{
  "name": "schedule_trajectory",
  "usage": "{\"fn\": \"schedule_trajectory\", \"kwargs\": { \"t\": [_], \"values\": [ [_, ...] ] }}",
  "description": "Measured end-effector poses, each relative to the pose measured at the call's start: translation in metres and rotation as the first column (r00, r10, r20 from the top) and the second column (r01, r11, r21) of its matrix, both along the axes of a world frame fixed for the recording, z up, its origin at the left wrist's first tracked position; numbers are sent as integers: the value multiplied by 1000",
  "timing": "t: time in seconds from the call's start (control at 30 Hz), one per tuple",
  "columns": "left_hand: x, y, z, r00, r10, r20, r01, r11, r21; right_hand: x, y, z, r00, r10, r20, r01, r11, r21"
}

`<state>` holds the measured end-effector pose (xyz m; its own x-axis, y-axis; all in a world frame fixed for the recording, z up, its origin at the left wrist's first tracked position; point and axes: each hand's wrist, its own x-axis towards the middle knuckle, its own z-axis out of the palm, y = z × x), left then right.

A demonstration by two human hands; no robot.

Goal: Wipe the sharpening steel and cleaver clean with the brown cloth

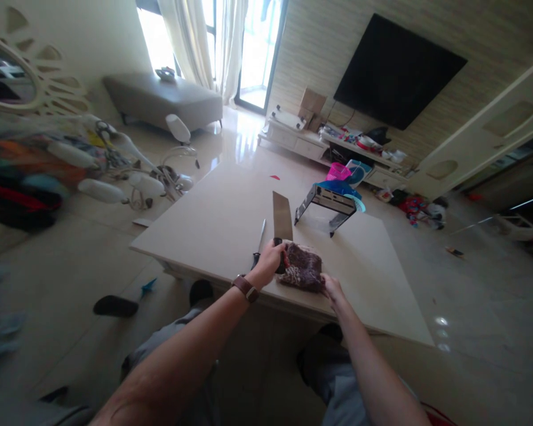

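My left hand, with a watch on its wrist, is closed round the black handle of a cleaver. The broad blade points away from me over the table. Just right of the handle lies a folded brown and white cloth near the front edge. My right hand pinches the right side of this cloth. On the tabletop left of the cleaver rests a thin pointed tool with a black handle, perhaps a slim knife or a sharpening rod.
A black frame-like stand stands on the pale table beyond the cloth. Behind it are a pink basket and blue items. A small red piece lies at the far edge. White exercise-like equipment stands left of the table.
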<state>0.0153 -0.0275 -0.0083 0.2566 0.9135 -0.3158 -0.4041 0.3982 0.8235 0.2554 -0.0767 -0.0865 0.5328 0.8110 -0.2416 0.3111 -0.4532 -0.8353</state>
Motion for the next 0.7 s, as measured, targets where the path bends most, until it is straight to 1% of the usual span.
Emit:
{"fn": "schedule_trajectory", "kwargs": {
  "t": [0.07,0.13,0.27,0.37,0.5,0.6,0.7],
  "values": [
    [-6,3,-6,998,-22,-55,22,1000,0,2,3,-16,987,-57,-149,48,997,-65],
    [-10,5,-10,994,-36,-100,34,999,-24,1,4,-23,955,-112,-275,85,990,-108],
    [-8,8,-16,988,-48,-144,37,997,-74,-6,7,-20,858,-153,-490,80,983,-166],
    [-4,9,-17,984,-63,-166,49,995,-89,-15,9,-12,768,-156,-621,56,982,-178],
    [1,6,-18,979,-102,-176,81,989,-121,-22,10,8,660,-136,-739,83,991,-109],
    [5,0,-18,980,-157,-125,137,978,-156,-23,9,28,607,-107,-788,126,991,-38],
    [10,-7,-16,973,-229,-43,220,963,-154,-27,8,45,559,-82,-825,206,978,42]
  ]
}}
